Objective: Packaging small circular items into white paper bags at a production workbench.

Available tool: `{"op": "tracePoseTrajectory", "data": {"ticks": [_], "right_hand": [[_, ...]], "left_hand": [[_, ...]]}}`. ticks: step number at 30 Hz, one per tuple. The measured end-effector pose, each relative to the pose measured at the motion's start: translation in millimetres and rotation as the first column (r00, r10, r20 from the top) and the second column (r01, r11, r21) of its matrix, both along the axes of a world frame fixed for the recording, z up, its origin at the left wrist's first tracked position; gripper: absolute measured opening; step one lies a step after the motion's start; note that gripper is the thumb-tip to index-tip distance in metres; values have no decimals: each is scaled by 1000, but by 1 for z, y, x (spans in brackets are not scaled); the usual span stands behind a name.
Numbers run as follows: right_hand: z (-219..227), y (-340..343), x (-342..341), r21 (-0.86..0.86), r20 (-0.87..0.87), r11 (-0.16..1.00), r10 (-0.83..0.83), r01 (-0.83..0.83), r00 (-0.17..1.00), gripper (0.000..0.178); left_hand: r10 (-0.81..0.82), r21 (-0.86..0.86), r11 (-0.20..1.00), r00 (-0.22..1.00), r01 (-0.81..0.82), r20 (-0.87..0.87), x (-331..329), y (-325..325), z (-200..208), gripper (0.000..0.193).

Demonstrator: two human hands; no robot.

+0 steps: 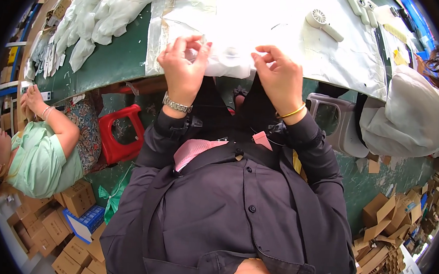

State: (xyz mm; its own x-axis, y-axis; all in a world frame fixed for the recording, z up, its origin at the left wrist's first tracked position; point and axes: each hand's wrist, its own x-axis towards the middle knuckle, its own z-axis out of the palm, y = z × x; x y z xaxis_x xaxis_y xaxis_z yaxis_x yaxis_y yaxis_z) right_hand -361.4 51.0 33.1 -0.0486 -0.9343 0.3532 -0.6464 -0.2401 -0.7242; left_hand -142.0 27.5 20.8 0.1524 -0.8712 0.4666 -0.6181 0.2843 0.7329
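A thin white plastic bag [228,67] lies at the near edge of the worktable, between my two hands. A faint round shape shows through it. My left hand [183,64] is at the bag's left side, its thumb and forefinger pinched on the film. On the other side, my right hand [282,75] pinches the bag's right edge between thumb and fingertips. Glare washes out the upper part of the bag, so its far edge is hidden. Beyond my right hand, a white handheld fan [324,25] rests on its side on the white sheet [345,59].
Crumpled white bags [104,12] are heaped at the left. More white fans [360,9] lie at the far right. A co-worker in green [45,156] sits left, beside a red stool [121,136]; another person in pale clothing [407,113] is right. Cardboard boxes [74,256] stand behind.
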Motion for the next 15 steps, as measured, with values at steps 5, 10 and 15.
{"op": "tracePoseTrajectory", "data": {"ticks": [5, 10, 15], "right_hand": [[0, -27, -24, -101, 202, 987, -100, 122, 974, 15], [-23, -53, -37, -105, 401, 988, -61, 112, 914, 14], [-25, -48, -37, -96, 412, 992, -37, 84, 911, 14]], "left_hand": [[24, -135, 991, 998, -17, 51, 5, 6, 20, 38], [-146, -65, 982, 930, 177, 336, -31, 17, 34, 48], [-202, 46, 979, 972, 198, 120, -19, 11, 16, 50]]}}
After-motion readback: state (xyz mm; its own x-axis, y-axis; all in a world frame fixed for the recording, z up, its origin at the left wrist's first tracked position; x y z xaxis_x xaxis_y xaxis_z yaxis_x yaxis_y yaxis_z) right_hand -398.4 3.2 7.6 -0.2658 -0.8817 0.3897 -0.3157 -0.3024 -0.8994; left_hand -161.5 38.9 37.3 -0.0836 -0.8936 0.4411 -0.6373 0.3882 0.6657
